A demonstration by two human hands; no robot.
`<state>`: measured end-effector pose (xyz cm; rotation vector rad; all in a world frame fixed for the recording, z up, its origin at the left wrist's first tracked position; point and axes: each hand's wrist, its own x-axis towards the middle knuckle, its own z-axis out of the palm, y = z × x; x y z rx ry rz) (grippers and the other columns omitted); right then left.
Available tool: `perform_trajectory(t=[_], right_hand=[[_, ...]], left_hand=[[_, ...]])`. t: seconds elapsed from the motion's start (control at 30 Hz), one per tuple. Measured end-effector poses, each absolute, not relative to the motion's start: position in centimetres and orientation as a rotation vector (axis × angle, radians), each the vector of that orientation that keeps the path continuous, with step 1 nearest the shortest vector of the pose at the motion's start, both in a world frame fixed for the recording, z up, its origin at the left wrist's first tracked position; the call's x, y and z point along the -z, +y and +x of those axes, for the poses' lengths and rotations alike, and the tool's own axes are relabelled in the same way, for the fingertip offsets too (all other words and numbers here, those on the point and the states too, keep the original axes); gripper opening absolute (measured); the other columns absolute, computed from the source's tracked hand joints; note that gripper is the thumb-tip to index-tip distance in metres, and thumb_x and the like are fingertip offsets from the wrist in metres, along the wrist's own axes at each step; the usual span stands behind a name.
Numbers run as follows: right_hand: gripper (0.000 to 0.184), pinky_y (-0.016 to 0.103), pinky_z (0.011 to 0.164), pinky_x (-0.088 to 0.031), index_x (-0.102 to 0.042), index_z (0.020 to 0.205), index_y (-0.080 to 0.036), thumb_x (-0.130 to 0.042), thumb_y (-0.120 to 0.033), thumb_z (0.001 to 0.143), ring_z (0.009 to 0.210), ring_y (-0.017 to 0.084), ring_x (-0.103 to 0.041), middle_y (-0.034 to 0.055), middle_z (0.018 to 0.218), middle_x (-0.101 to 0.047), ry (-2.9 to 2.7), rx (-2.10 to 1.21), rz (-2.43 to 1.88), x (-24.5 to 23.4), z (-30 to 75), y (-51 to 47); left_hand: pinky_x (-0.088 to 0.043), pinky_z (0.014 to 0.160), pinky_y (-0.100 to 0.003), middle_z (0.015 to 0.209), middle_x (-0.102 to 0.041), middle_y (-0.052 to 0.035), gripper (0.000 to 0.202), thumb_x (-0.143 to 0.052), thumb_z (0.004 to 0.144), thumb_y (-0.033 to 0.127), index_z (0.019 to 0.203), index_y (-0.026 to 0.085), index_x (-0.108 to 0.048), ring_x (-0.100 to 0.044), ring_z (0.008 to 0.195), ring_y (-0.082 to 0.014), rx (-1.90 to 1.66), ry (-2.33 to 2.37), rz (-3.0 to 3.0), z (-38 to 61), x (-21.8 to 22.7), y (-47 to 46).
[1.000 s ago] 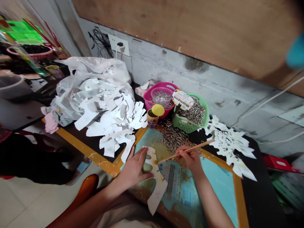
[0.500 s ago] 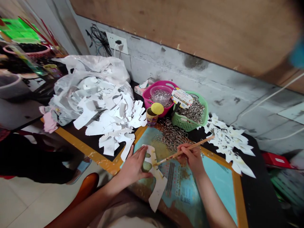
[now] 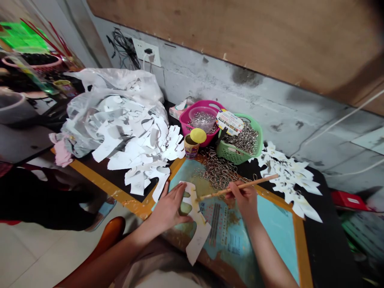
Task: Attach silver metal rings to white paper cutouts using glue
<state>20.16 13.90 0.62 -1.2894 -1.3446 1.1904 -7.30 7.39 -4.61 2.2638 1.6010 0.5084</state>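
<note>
A white cut-out piece [image 3: 198, 236] with notched edges and yellowish smears lies on the stained blue work surface. My left hand [image 3: 169, 208] rests on its left side, fingers stretched and thumb spread, pressing it down. Held between the fingers of my right hand [image 3: 244, 198] is a thin wooden brush [image 3: 258, 181], slanting with its tip at the piece's right edge. Just beyond the hands spreads a heap of metal rings [image 3: 217, 170]. A small printed tub [image 3: 191, 148] with a yellow lid stands behind the piece.
Many white cut-outs [image 3: 135, 140] spill from a plastic bag at the left. Pink [image 3: 186, 130] and green [image 3: 240, 158] baskets hold metal rings. More white pieces with rings [image 3: 291, 176] are stacked at the right. A person's dark-clothed leg [image 3: 45, 204] is at the left.
The brush tip has moved slightly up and right along the piece's edge. My right hand has shifted a little to the right; my left hand stays in place on the piece.
</note>
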Motion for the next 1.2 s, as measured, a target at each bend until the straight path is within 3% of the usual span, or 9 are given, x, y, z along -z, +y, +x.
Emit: perform_trajectory(t=[0.13,0.27,0.4,0.53,0.67,1.03,1.13,1.2], right_hand=[[0.040,0.023,0.038,-0.053,-0.068,0.065,-0.017,-0.073,-0.052,0.084,0.040,0.016,-0.062,0.0014,0.050,-0.065,-1.372,-1.256,-1.277,-0.5,20.5,14.0],[0.040,0.024,0.045,-0.056,-0.070,0.069,-0.018,-0.070,-0.054,0.086,0.047,0.016,-0.066,0.0025,0.058,-0.069,-1.356,-1.240,-1.274,-0.5,20.7,14.2],[0.040,0.022,0.039,-0.051,-0.068,0.062,-0.017,-0.073,-0.051,0.084,0.040,0.015,-0.061,0.0012,0.050,-0.064,-1.387,-1.269,-1.279,-0.8,20.7,14.3],[0.038,0.023,0.045,-0.056,-0.070,0.069,-0.018,-0.071,-0.051,0.086,0.048,0.016,-0.067,0.0021,0.058,-0.069,-1.396,-1.239,-1.278,-1.2,20.6,14.2],[0.038,0.022,0.040,-0.052,-0.068,0.066,-0.018,-0.070,-0.050,0.088,0.042,0.015,-0.062,0.0007,0.050,-0.065,-1.438,-1.243,-1.277,-1.6,20.4,14.0],[0.041,0.024,0.042,-0.054,-0.069,0.066,-0.019,-0.069,-0.054,0.087,0.043,0.015,-0.063,0.0009,0.053,-0.066,-1.453,-1.267,-1.223,-1.5,21.3,13.8],[0.040,0.024,0.041,-0.054,-0.068,0.064,-0.019,-0.071,-0.052,0.085,0.043,0.016,-0.063,0.0008,0.054,-0.065,-1.486,-1.299,-1.233,-1.4,21.5,13.5],[0.040,0.024,0.041,-0.054,-0.068,0.064,-0.019,-0.070,-0.053,0.086,0.044,0.016,-0.063,0.0007,0.055,-0.065,-1.500,-1.304,-1.229,-1.4,21.5,13.3]], left_hand=[[-0.013,0.120,-0.070,0.147,-0.053,-0.0254,0.116,-0.082,0.069,0.054,0.154,0.019,-0.011,-0.049,0.137,-0.0412,-0.518,1.600,2.269,-7.3,4.4,7.3],[-0.015,0.119,-0.071,0.147,-0.052,-0.0255,0.117,-0.083,0.068,0.054,0.154,0.019,-0.012,-0.050,0.136,-0.0422,-0.522,1.603,2.273,-7.2,4.3,7.3],[-0.014,0.120,-0.069,0.148,-0.051,-0.0256,0.118,-0.084,0.066,0.054,0.153,0.018,-0.014,-0.051,0.135,-0.0419,-0.527,1.604,2.275,-7.2,4.2,7.4],[-0.015,0.120,-0.068,0.149,-0.050,-0.0252,0.114,-0.084,0.066,0.053,0.152,0.018,-0.017,-0.052,0.134,-0.0418,-0.532,1.605,2.267,-7.2,4.1,7.4],[-0.015,0.120,-0.068,0.149,-0.049,-0.0260,0.117,-0.086,0.065,0.052,0.152,0.019,-0.015,-0.051,0.136,-0.0409,-0.506,1.604,2.278,-7.2,4.0,7.3],[-0.018,0.119,-0.071,0.148,-0.050,-0.0257,0.110,-0.082,0.070,0.052,0.152,0.019,-0.017,-0.050,0.136,-0.0420,-0.527,1.587,2.286,-7.4,4.3,7.7],[-0.022,0.117,-0.071,0.149,-0.047,-0.0286,0.100,-0.080,0.074,0.053,0.148,0.016,-0.024,-0.046,0.139,-0.0431,-0.558,1.600,2.332,-7.3,3.7,7.2],[-0.026,0.118,-0.067,0.147,-0.049,-0.0260,0.078,-0.073,0.083,0.047,0.142,0.017,-0.033,-0.047,0.139,-0.0401,-0.619,1.602,2.369,-6.9,3.3,6.1]])
